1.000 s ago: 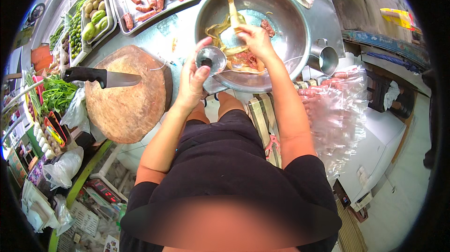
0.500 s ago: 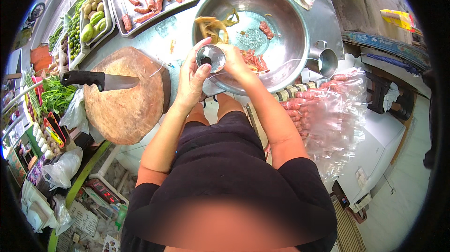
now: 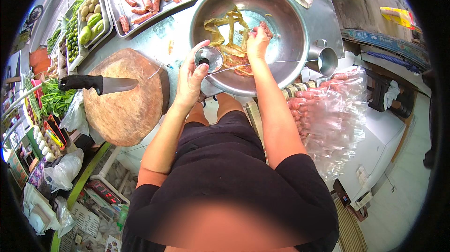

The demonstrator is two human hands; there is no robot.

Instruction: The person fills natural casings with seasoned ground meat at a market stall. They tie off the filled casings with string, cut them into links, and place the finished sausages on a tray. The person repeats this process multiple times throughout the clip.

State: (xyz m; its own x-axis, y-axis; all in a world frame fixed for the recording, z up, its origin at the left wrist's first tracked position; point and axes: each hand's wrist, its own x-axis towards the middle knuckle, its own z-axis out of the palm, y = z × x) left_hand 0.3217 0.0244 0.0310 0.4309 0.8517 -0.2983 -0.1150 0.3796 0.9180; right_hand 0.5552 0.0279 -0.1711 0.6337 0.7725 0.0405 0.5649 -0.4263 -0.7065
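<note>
From the head view, I see a wide, round, shiny steel bowl (image 3: 286,71) on the metal counter. At its near left rim, the person's left hand (image 3: 191,74) has thumb and fingers clamped around a small, clear, round cup (image 3: 214,57) with a dark spot in its base. The right hand (image 3: 258,45) is inside the bowl, fingers bunched together against a pink lump of meat (image 3: 266,29); whether they grip it, I can't tell. Limp, yellowish strips (image 3: 236,16) and reddish minced meat (image 3: 242,67) lie in the bowl, left of that hand. Right of the bowl stands a steel mug (image 3: 329,62); left of it, a black-handled knife (image 3: 119,84) rests on a thick, round wooden chopping block (image 3: 124,116).
</note>
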